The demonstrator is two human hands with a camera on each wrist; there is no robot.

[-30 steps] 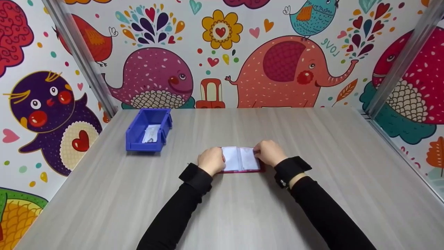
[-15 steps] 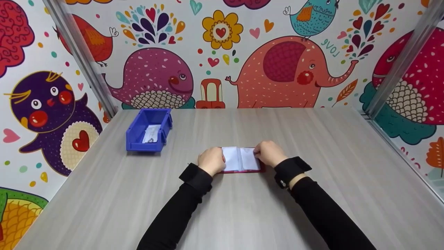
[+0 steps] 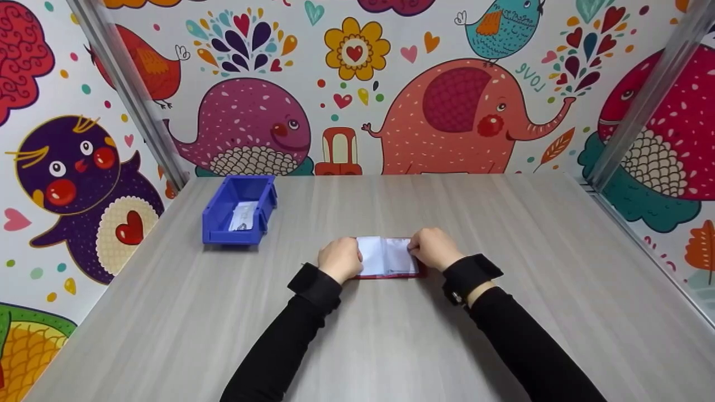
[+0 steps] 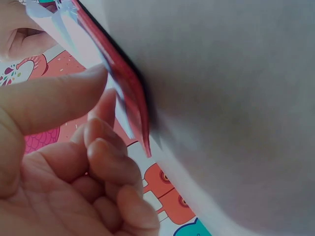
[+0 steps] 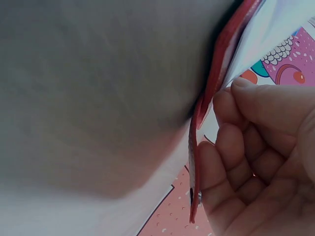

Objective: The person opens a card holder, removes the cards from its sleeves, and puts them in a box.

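A red card holder [image 3: 385,276] lies spread open on the table in the head view, its clear and whitish plastic sleeves [image 3: 371,257] facing up. At its left edge, my left hand [image 3: 341,258] holds the sleeves, thumb tip against them and the other fingers curled, as the left wrist view shows. My right hand [image 3: 437,247] pinches a sleeve edge on the right side between thumb and index finger. Below that pinch, the right wrist view shows a red strap [image 5: 193,172] with a metal snap [image 5: 199,198] beside the curled fingers.
A blue plastic bin [image 3: 232,235] stands at the back left of the table [image 3: 385,340]. Inside it lies a clear packet [image 3: 243,216] with something small and metallic. Walls printed with cartoon animals and metal posts [image 3: 131,97] bound the table.
The right-hand sleeve has shifted slightly under my right fingers: the strip beside the fold has narrowed and more red shows along the top edge. Both hands stay almost in place.
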